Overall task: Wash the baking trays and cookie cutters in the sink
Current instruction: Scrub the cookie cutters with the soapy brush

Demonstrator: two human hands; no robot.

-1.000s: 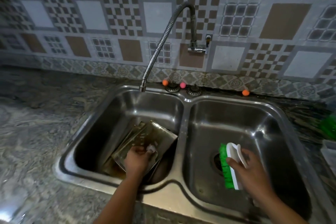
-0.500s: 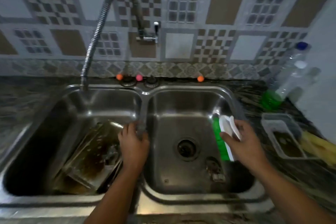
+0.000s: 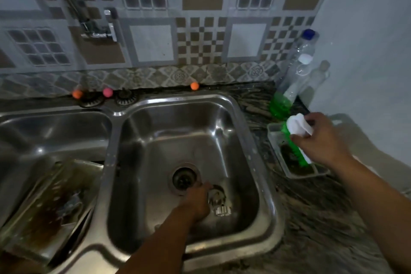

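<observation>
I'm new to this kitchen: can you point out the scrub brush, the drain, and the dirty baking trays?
scrub brush (image 3: 297, 128): head view, white handle.
drain (image 3: 184, 178): head view, dark centre of the strainer.
baking trays (image 3: 47, 204): head view, stained face of the top tray.

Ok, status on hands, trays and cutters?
Left hand reaching at cutters in right basin. Right hand gripping brush over tub. Trays dirty, left basin.

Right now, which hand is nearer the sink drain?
Left. The left hand is down in the right basin, just beside the drain. The right hand holds the scrub brush over the counter tray.
</observation>
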